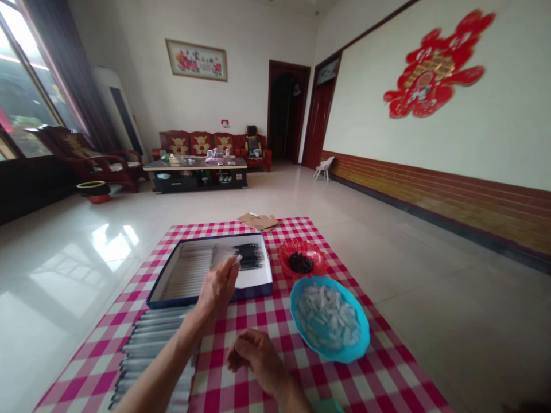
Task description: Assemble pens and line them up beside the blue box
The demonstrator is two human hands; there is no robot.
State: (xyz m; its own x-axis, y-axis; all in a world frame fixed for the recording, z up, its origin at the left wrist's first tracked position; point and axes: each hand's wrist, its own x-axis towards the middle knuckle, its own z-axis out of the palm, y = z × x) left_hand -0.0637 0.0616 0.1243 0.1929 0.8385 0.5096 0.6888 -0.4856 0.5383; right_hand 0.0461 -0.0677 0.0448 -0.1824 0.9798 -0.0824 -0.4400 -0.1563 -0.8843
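Observation:
My left hand (217, 284) reaches over the front edge of a shallow blue-rimmed box (253, 281), fingers pinched on a small white piece (237, 260). Thin black rods (251, 256) lie in the box's right part, and a row of pale, slim tubes (189, 269) fills its left part. Closer to me, my right hand (258, 358) hovers low over the cloth with its fingers curled in; whatever they may hold is hidden. Grey tubes with dark ends (150, 350) lie side by side, partly behind my left forearm.
Right of my hands, a turquoise bowl (364, 332) holds many whitish translucent pieces. Behind it, a red scalloped dish (316, 258) contains small black parts. Flattened brown cardboard (262, 222) lies at the far edge of the checked tablecloth (241, 396). A green object (325, 406) shows at the bottom edge.

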